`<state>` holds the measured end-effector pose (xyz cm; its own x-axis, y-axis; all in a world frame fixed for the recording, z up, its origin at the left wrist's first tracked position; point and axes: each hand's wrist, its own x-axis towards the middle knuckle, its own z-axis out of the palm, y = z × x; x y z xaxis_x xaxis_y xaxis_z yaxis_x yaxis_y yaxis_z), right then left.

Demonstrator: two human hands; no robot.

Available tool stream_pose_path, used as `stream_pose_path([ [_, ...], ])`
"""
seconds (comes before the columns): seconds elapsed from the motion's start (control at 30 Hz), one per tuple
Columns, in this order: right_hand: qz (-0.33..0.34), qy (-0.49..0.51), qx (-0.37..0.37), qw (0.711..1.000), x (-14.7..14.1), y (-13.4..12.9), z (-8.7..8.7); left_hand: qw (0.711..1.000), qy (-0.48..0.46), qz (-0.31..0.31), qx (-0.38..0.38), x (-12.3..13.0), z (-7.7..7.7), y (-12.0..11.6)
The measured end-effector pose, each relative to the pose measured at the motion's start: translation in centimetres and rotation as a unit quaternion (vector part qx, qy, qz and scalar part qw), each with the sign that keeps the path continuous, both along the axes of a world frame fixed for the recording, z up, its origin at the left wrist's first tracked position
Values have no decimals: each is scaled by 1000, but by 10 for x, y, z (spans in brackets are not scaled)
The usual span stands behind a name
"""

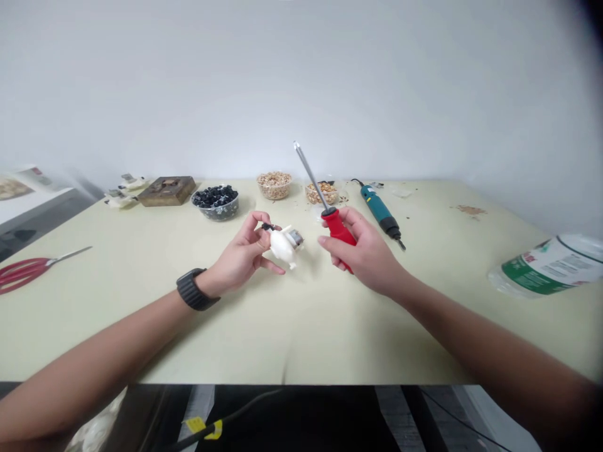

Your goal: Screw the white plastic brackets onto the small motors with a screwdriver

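Pale table (pixel 301 333) against a white wall (pixel 301 81), and here's the left hand (pixel 238 254) pinching a white motor housing (pixel 282 246) just over it, right hand (pixel 362 251) wrapped firmly round a red screwdriver (pixel 336 226), shaft up!

Screwdriver (pixel 338 229) is glossy red plastic on the handle, shiny smooth metal on the shaft; the white part (pixel 282 246) looks like matt plastic, tabletop (pixel 301 333) matt too.
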<state>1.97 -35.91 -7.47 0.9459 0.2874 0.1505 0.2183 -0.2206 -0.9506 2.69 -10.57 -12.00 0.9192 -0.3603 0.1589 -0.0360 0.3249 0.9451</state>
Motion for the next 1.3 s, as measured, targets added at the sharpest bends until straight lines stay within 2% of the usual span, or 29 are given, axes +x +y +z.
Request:
stream_pose_path([
  [0.1,-12,-10,-8,1000,4,-9,12,998,40,-55,-11,6,5,10],
  [0.2,-6,-93,-71,993,10,-19,16,994,57,-89,-19,7,7,13],
  [0.27,-6,-193,-145,970,15,-27,11,992,60,-104,-27,8,7,13],
  [0.33,-4,-244,-206,948,20,-34,2,991,57,-119,-35,8,6,13],
  [0.5,-19,-247,-277,928,27,-48,-20,988,57,-144,-28,8,6,15],
  [0.8,42,-334,-272,901,31,-58,-26,987,39,-159,-1,9,12,22],
  [1.07,45,-423,-275,862,34,-62,-25,989,40,-140,16,8,15,24],
  [1.3,51,-427,-279,859,31,-62,-24,988,26,-148,30,6,15,23],
])
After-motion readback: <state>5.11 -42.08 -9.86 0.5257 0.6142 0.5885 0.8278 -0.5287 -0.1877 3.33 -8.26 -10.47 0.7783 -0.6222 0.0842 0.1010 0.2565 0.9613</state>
